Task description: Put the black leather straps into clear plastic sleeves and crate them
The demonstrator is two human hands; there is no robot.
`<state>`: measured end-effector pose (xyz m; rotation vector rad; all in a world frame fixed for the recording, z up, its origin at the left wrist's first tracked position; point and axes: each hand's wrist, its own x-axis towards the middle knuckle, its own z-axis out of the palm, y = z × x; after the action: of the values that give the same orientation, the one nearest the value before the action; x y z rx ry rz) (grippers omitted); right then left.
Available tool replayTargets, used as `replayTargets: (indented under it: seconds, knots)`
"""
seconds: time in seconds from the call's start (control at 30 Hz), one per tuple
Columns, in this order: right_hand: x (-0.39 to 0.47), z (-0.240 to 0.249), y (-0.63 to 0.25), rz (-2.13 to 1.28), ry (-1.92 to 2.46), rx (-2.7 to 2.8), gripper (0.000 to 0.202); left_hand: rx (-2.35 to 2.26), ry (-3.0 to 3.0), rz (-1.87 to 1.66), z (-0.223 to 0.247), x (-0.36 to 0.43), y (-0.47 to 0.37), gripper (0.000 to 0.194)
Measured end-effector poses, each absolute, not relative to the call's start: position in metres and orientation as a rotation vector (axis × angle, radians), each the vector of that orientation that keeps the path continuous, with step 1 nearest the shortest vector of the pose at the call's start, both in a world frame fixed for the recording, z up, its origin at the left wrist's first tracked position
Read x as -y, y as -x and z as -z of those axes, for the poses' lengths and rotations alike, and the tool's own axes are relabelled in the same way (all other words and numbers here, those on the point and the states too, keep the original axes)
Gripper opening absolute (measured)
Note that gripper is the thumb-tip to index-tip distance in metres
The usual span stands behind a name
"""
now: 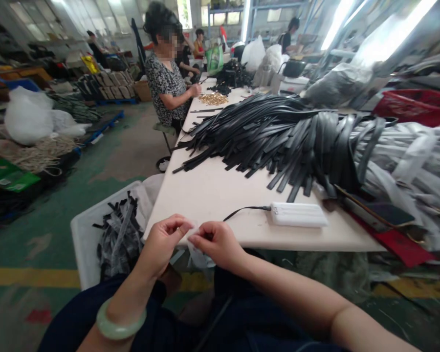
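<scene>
1. At 10 o'clock from the hands, green floor [132,151] stretches in a broad aisle between stacked goods and the worktable [201,190].
2. At 9 o'clock, a white bin [81,239] holding dark and translucent strips [119,234] stands close by the left forearm, its rim below the tabletop.
3. The left hand [165,242] angles up and inward at the table's near corner, wrist ringed by a pale green bangle [121,320], thumb and fingertips pinching a translucent film [197,256].
4. That film sits between both hands, its lower part hanging by the table's front edge.
5. The right hand [218,242] meets it from 3 o'clock, fingers curled, thumb and forefinger gripping the film; the forearm slants down toward 4 o'clock.
6. A stretch of pale tabletop separates the hands from black straps [271,132] at 1 o'clock.
7. Near 3 o'clock, a white device [298,215] with a cable lies beside the front edge.
</scene>
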<state>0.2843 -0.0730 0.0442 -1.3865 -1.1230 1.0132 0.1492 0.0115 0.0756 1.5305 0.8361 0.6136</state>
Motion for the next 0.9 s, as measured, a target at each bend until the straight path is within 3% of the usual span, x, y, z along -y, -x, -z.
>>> replayTargets:
  seconds: [0.33, 0.7, 0.8, 0.9]
  knots:
    - [0.047, -0.039, -0.306, -1.02, 1.391, 1.142, 0.029, -0.761, -1.674, -0.627, -0.061, -0.049, -0.174, 0.037]
    - [0.05, -0.041, -0.326, -0.657, 1.537, 1.451, 0.019, -0.716, -1.507, -0.668, -0.058, -0.055, -0.169, 0.023]
    - [0.042, -0.046, -0.39, -0.543, 1.833, 1.526, 0.018, -0.756, -1.547, -0.714, -0.057, -0.057, -0.16, 0.03]
    - [0.034, -0.059, -0.492, -0.204, 2.453, 1.136, 0.02, -0.79, -1.656, -0.72, -0.056, -0.059, -0.15, 0.031]
